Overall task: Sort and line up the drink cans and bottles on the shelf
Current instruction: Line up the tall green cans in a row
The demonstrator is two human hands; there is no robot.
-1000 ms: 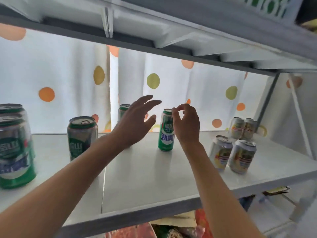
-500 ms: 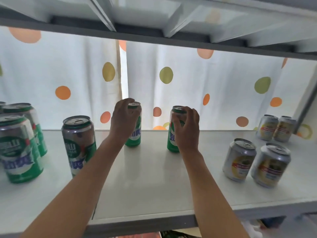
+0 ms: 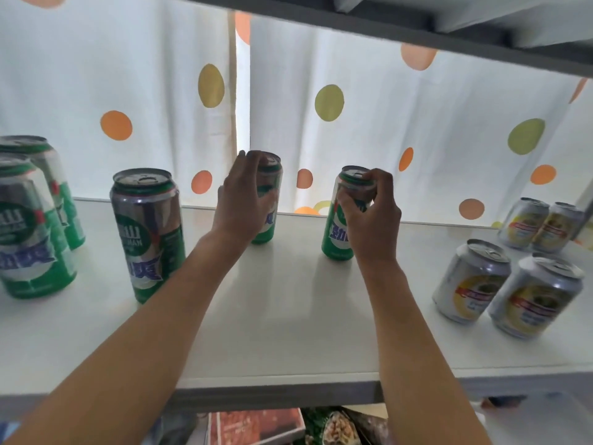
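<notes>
On the shelf (image 3: pixel 288 316), the left hand (image 3: pixel 239 203) grips one green can (image 3: pixel 268 200) while the right hand (image 3: pixel 373 220) grips another green can (image 3: pixel 337 232) beside it.

On the white shelf (image 3: pixel 288 316), the left hand (image 3: pixel 239 205) grips a tall green can (image 3: pixel 269 200) near the back, and the right hand (image 3: pixel 372 220) grips a second green can (image 3: pixel 337 232) just to its right, fingers curled round its upper part. Three more green cans (image 3: pixel 147 232) stand at the left. Four short silver cans (image 3: pixel 471 284) with yellow labels are grouped at the right. A white curtain (image 3: pixel 353 123) with orange and green dots hangs behind.
</notes>
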